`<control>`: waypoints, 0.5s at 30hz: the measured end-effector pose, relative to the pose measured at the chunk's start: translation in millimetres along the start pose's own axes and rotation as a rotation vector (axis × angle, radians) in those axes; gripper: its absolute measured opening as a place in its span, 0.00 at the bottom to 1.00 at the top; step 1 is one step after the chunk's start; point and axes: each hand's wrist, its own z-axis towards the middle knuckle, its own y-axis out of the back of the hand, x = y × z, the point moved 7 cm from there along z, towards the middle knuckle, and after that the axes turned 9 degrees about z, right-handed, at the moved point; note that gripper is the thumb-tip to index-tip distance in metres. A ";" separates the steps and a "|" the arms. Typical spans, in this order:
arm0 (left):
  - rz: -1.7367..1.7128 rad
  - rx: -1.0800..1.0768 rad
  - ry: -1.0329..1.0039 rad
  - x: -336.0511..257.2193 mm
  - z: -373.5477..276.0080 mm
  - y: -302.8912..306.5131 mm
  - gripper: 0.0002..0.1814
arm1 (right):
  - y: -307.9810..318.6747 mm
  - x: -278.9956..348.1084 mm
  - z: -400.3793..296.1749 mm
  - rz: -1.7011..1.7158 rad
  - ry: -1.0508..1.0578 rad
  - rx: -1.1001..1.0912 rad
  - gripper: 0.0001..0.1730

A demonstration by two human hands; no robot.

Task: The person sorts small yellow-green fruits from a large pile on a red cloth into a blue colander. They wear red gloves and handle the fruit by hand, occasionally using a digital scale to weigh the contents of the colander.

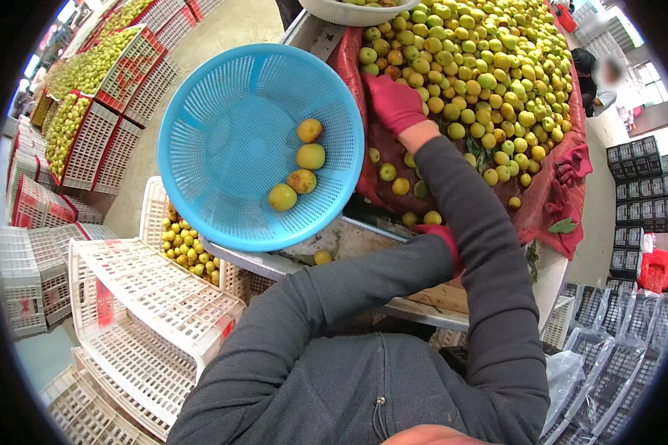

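My right hand [394, 105], in a pink-red glove, reaches over the edge of a heap of green-yellow fruit [479, 72] on a red mesh cloth [540, 208]; its fingertips point left and whether they hold a fruit is hidden. My left hand [442, 239], gloved alike, rests low under my right forearm, mostly hidden by its sleeve. To the left stands a round blue plastic basket [239, 128] with several browned fruits [310, 156] along its right side. Loose fruits [401, 186] lie between the basket and the heap.
A white basket [356, 14] stands at the far edge. Empty white crates [156, 295] are stacked lower left, beside a crate of small fruit [192, 250]. Filled crates [106, 139] line the left. Black crates [637, 183] and another person [604, 100] are at the right.
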 end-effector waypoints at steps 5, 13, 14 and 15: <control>-0.039 -0.096 0.016 1.7 -6.2 4.9 0.29 | -23.0 -23.3 8.0 -0.237 -0.114 0.235 0.20; -0.100 -0.302 -0.121 1.3 2.8 4.9 0.28 | 5.9 -71.1 -52.8 0.395 -0.109 0.014 0.21; -0.077 -0.316 -0.106 -3.3 -6.6 9.0 0.26 | 11.2 -76.9 -60.0 0.358 -0.095 -0.070 0.20; -0.066 -0.325 -0.068 0.9 -37.0 21.2 0.25 | 18.2 -63.4 -60.5 0.616 -0.270 0.037 0.19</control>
